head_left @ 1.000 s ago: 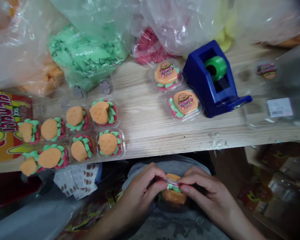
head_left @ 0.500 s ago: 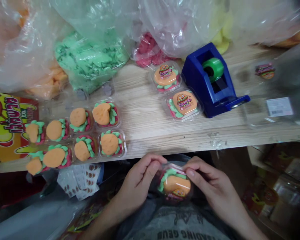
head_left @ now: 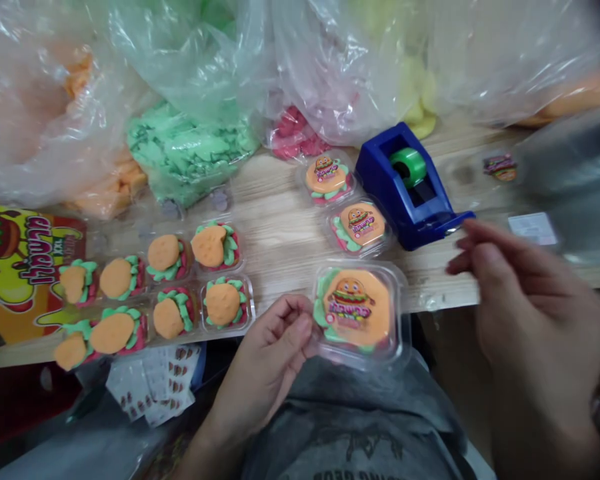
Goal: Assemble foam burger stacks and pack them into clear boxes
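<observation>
My left hand [head_left: 283, 353] is closed on the left edge of a clear plastic clamshell pack [head_left: 360, 313]. A toy burger with an orange bun and green frill shows inside, and a cartoon burger sticker is on the lid. The pack is held face up over the table's front edge. My right hand [head_left: 520, 300], a little blurred, is empty with its fingers slightly apart. Its index fingertip is at the cutter end of a blue tape dispenser [head_left: 405, 187], which carries a green-cored roll; whether it touches tape cannot be made out.
Two stickered burger packs [head_left: 363, 227] lie beside the dispenser. Several burgers in open clear trays [head_left: 225, 303] stand at left, by a printed box [head_left: 15, 267]. Bags of green pieces [head_left: 190, 147] and other colours line the back. Sticker sheets [head_left: 153, 383] hang below the table edge.
My right hand has let go of the pack and moved right and up to the tape dispenser. My left hand keeps the pack, now raised and turned with its sticker facing up.
</observation>
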Available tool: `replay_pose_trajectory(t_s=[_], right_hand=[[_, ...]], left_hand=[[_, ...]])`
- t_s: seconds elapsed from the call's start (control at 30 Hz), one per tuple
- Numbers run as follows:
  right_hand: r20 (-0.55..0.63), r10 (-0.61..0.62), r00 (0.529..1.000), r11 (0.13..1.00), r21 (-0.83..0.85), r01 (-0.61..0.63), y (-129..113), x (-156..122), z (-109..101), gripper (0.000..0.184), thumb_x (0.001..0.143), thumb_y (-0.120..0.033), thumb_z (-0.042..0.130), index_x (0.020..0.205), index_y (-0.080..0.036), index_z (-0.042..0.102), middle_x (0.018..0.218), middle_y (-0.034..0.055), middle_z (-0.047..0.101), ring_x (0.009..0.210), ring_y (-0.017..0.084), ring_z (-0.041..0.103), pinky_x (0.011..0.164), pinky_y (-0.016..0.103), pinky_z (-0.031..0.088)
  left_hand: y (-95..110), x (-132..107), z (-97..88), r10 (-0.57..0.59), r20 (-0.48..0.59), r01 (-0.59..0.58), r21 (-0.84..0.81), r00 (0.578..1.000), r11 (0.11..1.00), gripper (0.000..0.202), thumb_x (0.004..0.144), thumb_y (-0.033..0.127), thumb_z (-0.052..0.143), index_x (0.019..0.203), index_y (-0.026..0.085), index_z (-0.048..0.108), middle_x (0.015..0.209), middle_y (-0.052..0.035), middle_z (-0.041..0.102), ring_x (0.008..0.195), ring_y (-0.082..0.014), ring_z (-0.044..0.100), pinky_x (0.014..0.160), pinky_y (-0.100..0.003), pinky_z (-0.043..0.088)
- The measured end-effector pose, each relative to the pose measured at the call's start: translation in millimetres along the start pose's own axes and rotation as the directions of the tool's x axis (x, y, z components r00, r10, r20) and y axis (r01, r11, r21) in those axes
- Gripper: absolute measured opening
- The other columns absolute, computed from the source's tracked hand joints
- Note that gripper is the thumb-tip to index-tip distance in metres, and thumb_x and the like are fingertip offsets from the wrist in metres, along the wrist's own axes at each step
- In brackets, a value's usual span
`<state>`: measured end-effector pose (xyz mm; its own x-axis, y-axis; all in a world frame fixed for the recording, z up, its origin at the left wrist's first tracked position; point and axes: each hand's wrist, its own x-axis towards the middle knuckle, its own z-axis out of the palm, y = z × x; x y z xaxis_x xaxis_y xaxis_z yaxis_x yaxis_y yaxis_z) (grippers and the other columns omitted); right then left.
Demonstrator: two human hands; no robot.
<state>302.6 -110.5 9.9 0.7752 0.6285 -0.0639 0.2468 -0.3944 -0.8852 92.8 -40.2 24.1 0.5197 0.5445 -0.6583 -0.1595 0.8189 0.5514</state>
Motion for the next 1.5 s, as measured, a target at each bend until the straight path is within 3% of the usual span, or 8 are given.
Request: replay_pose_trajectory(t_s=[0.13, 0.23, 0.47, 0.7, 0.83, 1.07, 1.27, 1.5], right_hand=[[-0.067, -0.130, 0.989, 0.943, -0.315, 0.102, 14.2, 28.4, -6.8, 0.031, 0.089, -0.037, 0.048, 0.114, -0.026, 0.063, 0.109, 0.0095, 0.059, 0.074, 0.020, 0.060, 0.075, 0.038, 0.047], [0.101, -0.013, 0.995, 0.974, -0.224, 0.035, 21.6, 40.5, -3.4, 0.033, 0.090, -0.041, 0.045, 0.114, -0.023, 0.060, 0.092, 0.0095, 0.060, 0.063, 0.018, 0.055, 0.065, 0.034, 0.044], [0.115, 0.024, 0.993, 0.994, -0.110, -0.011, 16.9, 50.5, 5.4, 0.037, 0.087, -0.041, 0.044, 0.112, -0.018, 0.059, 0.068, 0.0019, 0.053, 0.053, 0.016, 0.048, 0.056, 0.032, 0.038], [0.239, 0.002, 0.971, 0.997, -0.079, 0.018, 5.1, 75.1, 11.0, 0.022, 0.071, -0.040, 0.065, 0.067, -0.018, 0.066, 0.069, 0.0030, 0.056, 0.062, 0.017, 0.049, 0.064, 0.034, 0.039], [0.302, 0.009, 0.953, 0.998, 0.059, -0.028, 8.4, 71.0, 1.2, 0.032, 0.073, -0.050, 0.063, 0.071, -0.018, 0.067, 0.091, 0.0075, 0.064, 0.078, 0.020, 0.060, 0.066, 0.033, 0.048], [0.357, -0.010, 0.934, 0.975, 0.209, -0.069, 36.9, 41.1, -21.2, 0.025, 0.079, -0.044, 0.061, 0.068, -0.022, 0.066, 0.118, 0.0093, 0.060, 0.121, 0.029, 0.047, 0.096, 0.045, 0.041], [0.123, -0.023, 0.992, 1.000, 0.001, 0.024, 57.8, 50.5, 8.4, 0.027, 0.078, -0.042, 0.057, 0.067, -0.019, 0.064, 0.099, 0.0120, 0.056, 0.104, 0.028, 0.053, 0.091, 0.045, 0.041], [0.380, -0.034, 0.925, 0.995, 0.102, -0.005, 19.8, -1.1, -18.6, 0.022, 0.087, -0.033, 0.051, 0.072, -0.021, 0.061, 0.094, 0.0052, 0.062, 0.092, 0.019, 0.059, 0.077, 0.026, 0.046]], left_hand=[[5.4, 2.6, -0.2, 0.013, 0.003, -0.012, -0.071, 1.000, 0.997, 0.015, 0.077, 0.024, 0.069, 0.086, 0.015, 0.062, 0.072, 0.0009, 0.062, 0.063, -0.0097, 0.061, 0.059, -0.022, 0.053], [6.2, 6.7, -5.4, 0.050, -0.058, -0.051, -0.011, 0.997, 0.999, 0.019, 0.076, 0.027, 0.069, 0.087, 0.015, 0.059, 0.073, 0.0015, 0.061, 0.064, -0.0098, 0.060, 0.062, -0.023, 0.053], [-2.3, 28.2, -31.4, 0.293, -0.267, -0.147, 0.458, 0.918, 0.877, 0.022, 0.081, 0.035, 0.060, 0.092, 0.017, 0.052, 0.081, 0.0027, 0.057, 0.077, -0.0107, 0.059, 0.078, -0.026, 0.051], [8.8, 35.3, -27.2, 0.188, -0.292, 0.047, 0.643, 0.938, 0.764, 0.059, 0.080, 0.052, 0.050, 0.122, 0.013, 0.037, 0.059, 0.0048, 0.055, 0.051, -0.0154, 0.057, 0.053, -0.030, 0.051], [8.6, 43.6, -21.4, 0.341, -0.252, -0.056, 0.726, 0.905, 0.685, 0.047, 0.073, 0.048, 0.062, 0.104, 0.015, 0.050, 0.071, 0.0006, 0.058, 0.055, -0.0139, 0.055, 0.046, -0.025, 0.046], [6.8, 51.2, -22.0, 0.491, -0.366, -0.239, 0.553, 0.791, 0.798, 0.048, 0.055, 0.036, 0.080, 0.085, 0.021, 0.045, 0.072, 0.0041, 0.059, 0.067, -0.0144, 0.061, 0.059, -0.024, 0.048], [19.7, 44.9, -8.9, 0.296, -0.425, -0.216, 0.227, 0.855, 0.950, 0.043, 0.066, 0.038, 0.072, 0.100, 0.026, 0.049, 0.090, 0.0007, 0.066, 0.073, -0.0166, 0.066, 0.060, -0.025, 0.051], [30.4, 35.1, 24.9, 0.268, -0.291, -0.240, 0.127, 0.919, 0.962, 0.048, 0.071, 0.038, 0.068, 0.113, 0.022, 0.051, 0.110, -0.0064, 0.063, 0.095, -0.0230, 0.064, 0.072, -0.031, 0.054]])
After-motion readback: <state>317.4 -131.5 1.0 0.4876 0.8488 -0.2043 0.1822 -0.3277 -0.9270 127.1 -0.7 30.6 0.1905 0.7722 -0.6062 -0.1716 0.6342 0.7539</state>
